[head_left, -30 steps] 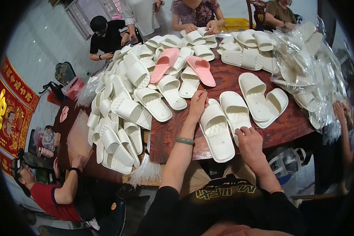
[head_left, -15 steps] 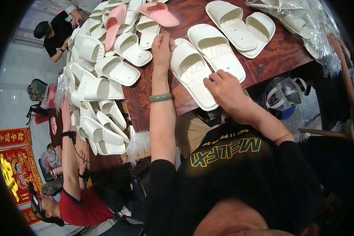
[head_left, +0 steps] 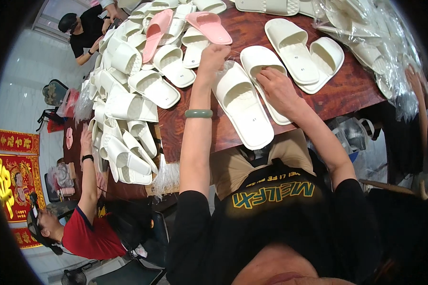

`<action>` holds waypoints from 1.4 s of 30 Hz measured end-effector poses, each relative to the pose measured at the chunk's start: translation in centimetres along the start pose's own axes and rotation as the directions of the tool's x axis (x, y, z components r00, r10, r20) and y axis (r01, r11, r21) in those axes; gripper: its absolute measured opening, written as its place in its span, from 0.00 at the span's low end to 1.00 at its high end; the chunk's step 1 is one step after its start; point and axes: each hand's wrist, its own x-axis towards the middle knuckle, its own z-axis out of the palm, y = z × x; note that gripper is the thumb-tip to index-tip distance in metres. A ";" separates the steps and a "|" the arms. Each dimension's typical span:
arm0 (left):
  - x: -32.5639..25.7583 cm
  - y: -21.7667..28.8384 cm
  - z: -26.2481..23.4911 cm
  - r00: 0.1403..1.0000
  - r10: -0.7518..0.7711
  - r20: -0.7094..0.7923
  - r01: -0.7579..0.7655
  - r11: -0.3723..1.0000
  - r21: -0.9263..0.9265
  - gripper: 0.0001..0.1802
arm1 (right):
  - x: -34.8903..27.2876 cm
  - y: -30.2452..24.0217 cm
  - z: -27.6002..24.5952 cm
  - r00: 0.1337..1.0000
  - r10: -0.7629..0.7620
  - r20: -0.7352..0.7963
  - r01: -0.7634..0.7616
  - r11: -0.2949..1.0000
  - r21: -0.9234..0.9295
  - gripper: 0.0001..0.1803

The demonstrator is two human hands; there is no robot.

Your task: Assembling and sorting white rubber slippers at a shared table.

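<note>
Head view: risks first. The near white slipper (head_left: pixel 245 107) lies between the forearms, its heel seemingly past the edge of the table (head_left: pixel 180 137); a bump from the right wrist could tip it toward the lap. The second white slipper (head_left: pixel 259 53), under the right hand (head_left: pixel 277 86), sits close against it, so a sideways push might shove both. The left hand (head_left: pixel 215 61) is just below the pink slipper (head_left: pixel 209 27); an outward swing could knock that or disturb the white slipper pile (head_left: pixel 152 88) to its left.

Positions: near slipper just right of left hand, toe end up by it; contact unclear. Second slipper reaches beyond the right hand. Another white pair (head_left: pixel 299 64) lies past that hand, apart.

Hands: left fingers curled in, cannot tell if pinching anything. Right fingers bent over the second slipper's foot opening; grip unclear.
</note>
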 end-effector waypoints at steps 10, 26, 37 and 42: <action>3.8 -1.3 1.2 0.961 -0.275 0.039 0.262 0.943 0.207 0.15 | 0.5 1.2 0.5 0.998 0.053 0.027 -0.055 0.995 0.087 0.16; -4.0 -0.2 0.6 0.871 0.483 -0.087 -0.468 0.872 0.145 0.15 | 2.1 -0.9 -3.1 0.982 0.048 -0.184 -0.010 0.979 0.203 0.16; -3.4 -2.5 0.4 0.898 0.429 -0.097 -0.438 0.891 -0.118 0.13 | 9.4 1.9 4.3 0.880 0.214 0.424 -0.470 0.523 0.712 0.12; -2.6 -3.8 -0.9 0.737 0.636 -0.229 -0.514 0.748 0.420 0.16 | 9.8 1.0 4.2 0.890 0.320 0.325 -0.424 0.322 0.846 0.15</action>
